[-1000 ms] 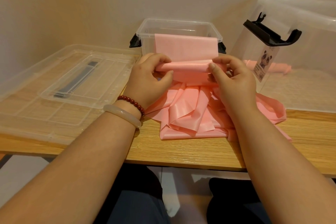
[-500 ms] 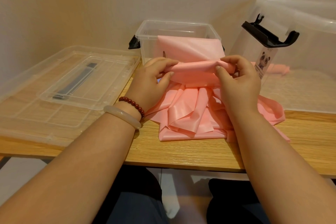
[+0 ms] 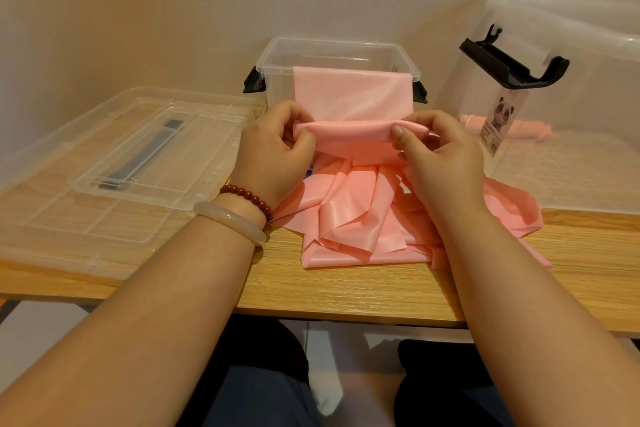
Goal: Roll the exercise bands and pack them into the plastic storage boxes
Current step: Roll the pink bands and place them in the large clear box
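A: Quick pass, big to small. Wooden table [image 3: 346,291] first?

B: Yes. On its right end is the large clear box [image 3: 588,87], with a black handle [image 3: 512,68] and a panda label [image 3: 502,121]. A pink rolled band [image 3: 519,126] shows through its wall. Inside it, I think.

A: Left side?

B: Large clear lid [image 3: 52,218] flat on the table, smaller lid [image 3: 156,156] lying on it.

A: Middle?

B: Small clear box [image 3: 332,48] at the back by the wall, open, black latches. The working band [image 3: 349,97] hangs over its front rim. Its lower end is the roll [image 3: 353,137] between the hands, just in front of the box. Loose pink bands [image 3: 346,215] are heaped on the table under the hands.

A: Hands?

B: Left hand [image 3: 273,163] pinches the roll's left end, thumb in front, fingers curled behind. Right hand [image 3: 443,163] pinches the right end the same way. Both gripping, neither empty. Bead bracelet [image 3: 247,194] and pale bangle [image 3: 232,222] on the left wrist.

A: Step?

B: Rolling, and early on, I'd judge. The roll is thin and a flat stretch runs up to the rim.

A: How to do it well?

B: Turn both ends at an equal pace so the roll doesn't cone. Hold light tension against the rim so the layers wind tight; the film looks slick and would likely spring loose. Line up the edges on each turn. Don't catch the heap below in the roll.
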